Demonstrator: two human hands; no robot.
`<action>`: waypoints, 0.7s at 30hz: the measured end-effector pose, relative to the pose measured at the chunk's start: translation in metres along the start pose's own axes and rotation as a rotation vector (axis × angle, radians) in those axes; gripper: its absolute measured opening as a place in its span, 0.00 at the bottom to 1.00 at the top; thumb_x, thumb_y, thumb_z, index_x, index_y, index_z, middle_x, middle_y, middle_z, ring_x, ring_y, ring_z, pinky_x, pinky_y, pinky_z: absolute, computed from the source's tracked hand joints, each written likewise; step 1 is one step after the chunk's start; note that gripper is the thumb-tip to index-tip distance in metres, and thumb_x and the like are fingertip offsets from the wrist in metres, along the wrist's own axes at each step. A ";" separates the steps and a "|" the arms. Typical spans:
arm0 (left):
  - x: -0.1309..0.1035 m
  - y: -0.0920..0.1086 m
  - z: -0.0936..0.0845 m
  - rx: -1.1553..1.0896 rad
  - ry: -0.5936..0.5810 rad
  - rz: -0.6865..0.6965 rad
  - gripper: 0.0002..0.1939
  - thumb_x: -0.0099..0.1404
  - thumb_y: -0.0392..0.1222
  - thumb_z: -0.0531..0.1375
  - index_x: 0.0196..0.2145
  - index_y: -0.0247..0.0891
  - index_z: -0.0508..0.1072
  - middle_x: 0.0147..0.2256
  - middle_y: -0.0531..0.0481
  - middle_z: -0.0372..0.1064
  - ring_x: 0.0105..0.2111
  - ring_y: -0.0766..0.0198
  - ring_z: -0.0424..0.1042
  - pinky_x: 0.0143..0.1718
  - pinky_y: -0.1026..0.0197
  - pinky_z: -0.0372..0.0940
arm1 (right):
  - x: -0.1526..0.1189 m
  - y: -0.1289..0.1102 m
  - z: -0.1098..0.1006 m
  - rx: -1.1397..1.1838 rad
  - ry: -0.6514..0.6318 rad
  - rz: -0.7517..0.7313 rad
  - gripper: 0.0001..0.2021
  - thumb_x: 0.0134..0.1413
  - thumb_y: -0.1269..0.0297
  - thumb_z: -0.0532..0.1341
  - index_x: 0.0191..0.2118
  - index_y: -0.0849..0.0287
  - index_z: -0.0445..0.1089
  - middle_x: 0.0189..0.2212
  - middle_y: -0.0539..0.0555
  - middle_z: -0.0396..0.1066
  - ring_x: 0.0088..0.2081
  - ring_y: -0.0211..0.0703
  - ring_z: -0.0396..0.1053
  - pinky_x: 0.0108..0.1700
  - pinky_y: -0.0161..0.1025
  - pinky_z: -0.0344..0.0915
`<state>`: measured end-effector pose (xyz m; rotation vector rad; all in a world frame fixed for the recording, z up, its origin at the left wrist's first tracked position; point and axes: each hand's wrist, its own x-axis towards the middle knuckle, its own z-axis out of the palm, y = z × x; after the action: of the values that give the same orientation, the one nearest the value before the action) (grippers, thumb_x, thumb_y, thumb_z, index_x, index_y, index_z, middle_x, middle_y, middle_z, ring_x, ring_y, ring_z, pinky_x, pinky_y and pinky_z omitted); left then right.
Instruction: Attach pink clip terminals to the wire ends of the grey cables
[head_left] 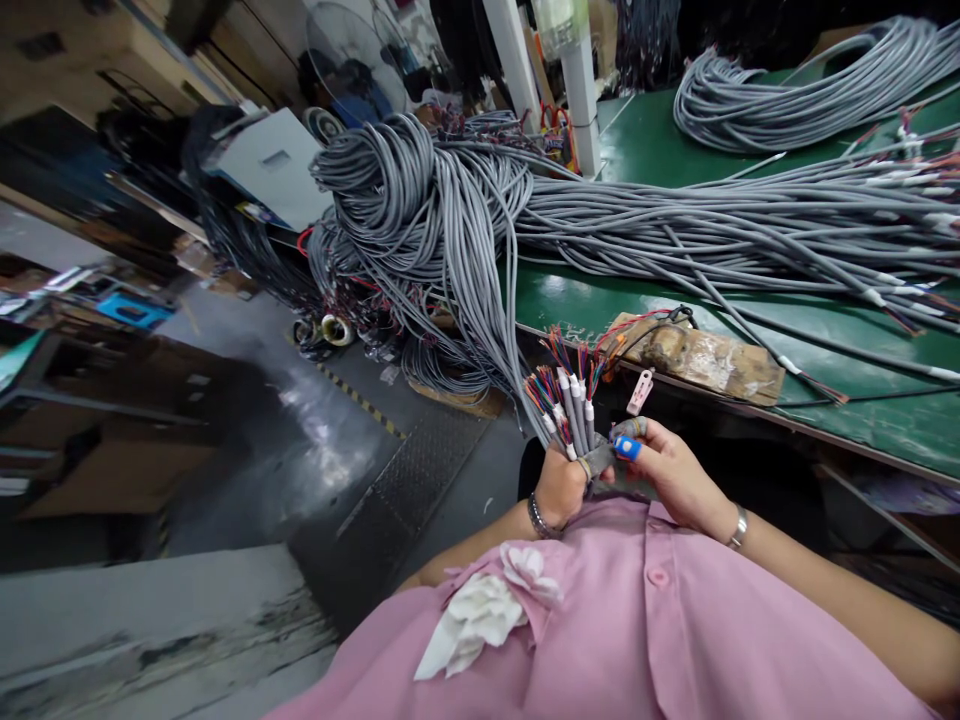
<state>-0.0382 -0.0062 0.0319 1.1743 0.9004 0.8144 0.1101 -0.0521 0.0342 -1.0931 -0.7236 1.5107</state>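
Note:
Close to my body, my left hand (pixel 561 486) is closed around a bundle of grey cables (pixel 576 415). Their upper ends have white sleeves, and many thin coloured wires (pixel 553 350) fan out above them. Grey wrapping covers the fingertip on the bundle. Just right of it, my right hand (pixel 682 478) pinches with thumb and forefinger, near or touching the bundle. A blue band (pixel 627 447) wraps a digit there, and the forefinger tip is wrapped in grey. What sits in that pinch is too small to make out.
Long grey cables (pixel 637 215) lie across the green table (pixel 555 290), with a coiled heap (pixel 382 175) hanging over its left end. A worn wooden block (pixel 712 360) sits at the front edge beside a small pink tag (pixel 640 392). Another coil (pixel 810 100) lies behind.

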 end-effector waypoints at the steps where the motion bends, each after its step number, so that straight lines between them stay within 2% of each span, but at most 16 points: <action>1: 0.000 0.001 0.000 0.015 -0.005 -0.006 0.16 0.58 0.47 0.64 0.19 0.33 0.73 0.19 0.48 0.70 0.20 0.66 0.67 0.22 0.65 0.59 | 0.001 -0.001 0.000 -0.011 -0.001 -0.002 0.10 0.52 0.58 0.65 0.35 0.58 0.68 0.24 0.49 0.70 0.27 0.38 0.66 0.29 0.35 0.57; 8: 0.001 0.001 0.004 -0.035 0.075 0.002 0.15 0.57 0.48 0.64 0.21 0.33 0.74 0.19 0.49 0.70 0.20 0.67 0.67 0.22 0.65 0.60 | 0.002 0.002 0.000 0.029 0.078 0.019 0.10 0.49 0.59 0.67 0.31 0.59 0.69 0.24 0.48 0.69 0.24 0.34 0.61 0.28 0.34 0.57; 11: 0.002 0.001 0.003 -0.041 0.081 -0.004 0.15 0.57 0.48 0.64 0.21 0.34 0.73 0.19 0.49 0.69 0.20 0.67 0.67 0.23 0.65 0.61 | 0.001 0.001 0.000 0.085 0.072 0.064 0.10 0.48 0.60 0.68 0.30 0.60 0.69 0.23 0.48 0.68 0.24 0.33 0.59 0.28 0.34 0.57; 15: 0.004 0.004 -0.001 -0.025 0.008 -0.030 0.16 0.56 0.48 0.64 0.20 0.34 0.72 0.17 0.50 0.67 0.20 0.66 0.67 0.23 0.64 0.61 | 0.002 -0.003 -0.007 0.189 0.023 0.116 0.09 0.47 0.62 0.69 0.31 0.60 0.70 0.24 0.48 0.66 0.24 0.32 0.59 0.28 0.33 0.58; 18: 0.005 0.005 -0.005 -0.015 -0.080 -0.064 0.16 0.55 0.48 0.64 0.19 0.33 0.71 0.17 0.49 0.68 0.19 0.66 0.67 0.23 0.64 0.60 | 0.004 -0.006 -0.014 0.263 -0.054 0.157 0.10 0.48 0.60 0.68 0.34 0.60 0.72 0.26 0.49 0.67 0.26 0.33 0.61 0.29 0.33 0.61; 21: 0.006 0.007 -0.006 0.003 -0.150 -0.096 0.17 0.54 0.48 0.65 0.18 0.33 0.71 0.17 0.48 0.68 0.18 0.67 0.66 0.22 0.64 0.60 | 0.007 -0.008 -0.018 0.237 -0.110 0.179 0.12 0.48 0.58 0.68 0.34 0.60 0.71 0.24 0.49 0.67 0.25 0.34 0.63 0.29 0.34 0.61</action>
<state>-0.0421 0.0028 0.0367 1.1691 0.8279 0.6391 0.1294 -0.0459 0.0326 -0.9201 -0.5148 1.7709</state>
